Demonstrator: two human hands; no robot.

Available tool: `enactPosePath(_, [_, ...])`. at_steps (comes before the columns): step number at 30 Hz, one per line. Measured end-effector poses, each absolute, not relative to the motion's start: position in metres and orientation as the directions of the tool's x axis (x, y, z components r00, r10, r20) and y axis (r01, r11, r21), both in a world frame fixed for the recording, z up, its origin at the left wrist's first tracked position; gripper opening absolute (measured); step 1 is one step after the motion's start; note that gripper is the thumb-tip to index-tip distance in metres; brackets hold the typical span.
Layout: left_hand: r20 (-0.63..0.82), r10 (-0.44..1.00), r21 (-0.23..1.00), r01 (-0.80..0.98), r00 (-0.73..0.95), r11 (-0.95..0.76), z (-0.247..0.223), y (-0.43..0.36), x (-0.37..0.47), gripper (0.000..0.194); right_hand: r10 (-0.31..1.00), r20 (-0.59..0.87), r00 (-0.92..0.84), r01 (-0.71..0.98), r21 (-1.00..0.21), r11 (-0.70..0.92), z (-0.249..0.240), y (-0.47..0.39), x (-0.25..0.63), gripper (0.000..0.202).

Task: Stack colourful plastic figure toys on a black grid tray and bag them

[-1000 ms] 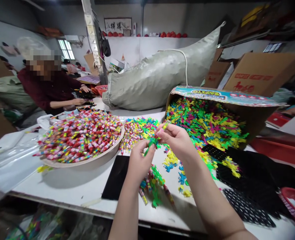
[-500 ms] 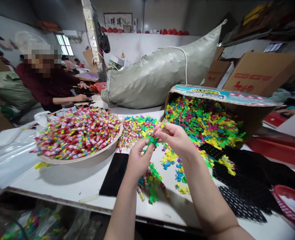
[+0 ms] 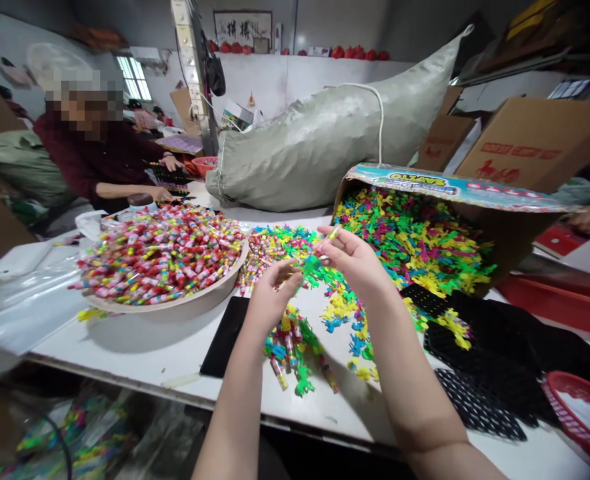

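My right hand pinches a small clear tube with a yellow part, and a green plastic figure hangs at its lower end. Just left of the figure is my left hand, its thumb and fingers apart with nothing in them. Below the hands, a small heap of tubes with coloured figures on them lies on the white table. More loose figures and pink-and-red tubes are scattered beyond. A black flat panel lies beside my left forearm.
A wide basin heaped with tubes stands at left. At right a tipped carton spills figures, near black perforated sheets and a red basket. A large grey sack lies behind; a co-worker works at far left.
My left hand has let go of the green figure and moved slightly left, fingers opening. My right hand still holds the tube. The view has shifted a little.
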State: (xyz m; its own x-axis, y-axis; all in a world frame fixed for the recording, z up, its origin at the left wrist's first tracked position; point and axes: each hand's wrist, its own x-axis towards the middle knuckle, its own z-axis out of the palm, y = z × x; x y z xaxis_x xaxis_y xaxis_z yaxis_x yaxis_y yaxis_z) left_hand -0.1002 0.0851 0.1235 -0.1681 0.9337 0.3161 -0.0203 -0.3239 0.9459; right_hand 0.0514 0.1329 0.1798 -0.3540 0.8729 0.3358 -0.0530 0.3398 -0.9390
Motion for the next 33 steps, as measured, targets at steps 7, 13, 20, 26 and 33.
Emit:
enactPosePath(7, [0.215, 0.829, 0.918, -0.183, -0.516, -0.352, 0.106, 0.102, -0.138, 0.036, 0.873, 0.052, -0.485, 0.668, -0.622, 0.408, 0.136, 0.158, 0.072, 0.044])
enactPosePath(13, [0.178, 0.776, 0.882, -0.252, -0.605, -0.398, 0.104, 0.107, -0.140, 0.030, 0.795, -0.234, -0.560, 0.825, -0.248, 0.508, 0.098, 0.163, 0.054, 0.023])
enactPosePath(20, [0.167, 0.761, 0.863, -0.281, -0.627, -0.421, 0.106, 0.105, -0.150, 0.026, 0.778, 0.071, -0.625, 0.742, -0.255, 0.620, 0.064, 0.194, 0.007, 0.018])
enactPosePath(26, [0.135, 0.607, 0.783, -0.291, -0.783, -0.550, 0.108, 0.099, -0.151, 0.018, 0.822, 0.180, -0.540, 0.755, -0.328, 0.567, 0.051, 0.212, 0.016, 0.010])
enactPosePath(33, [0.332, 0.578, 0.730, -0.185, -0.745, -0.658, 0.119, 0.099, -0.132, 0.011, 0.959, 0.014, -0.283, 0.953, -0.106, 0.283, 0.062, 0.213, 0.027, 0.030])
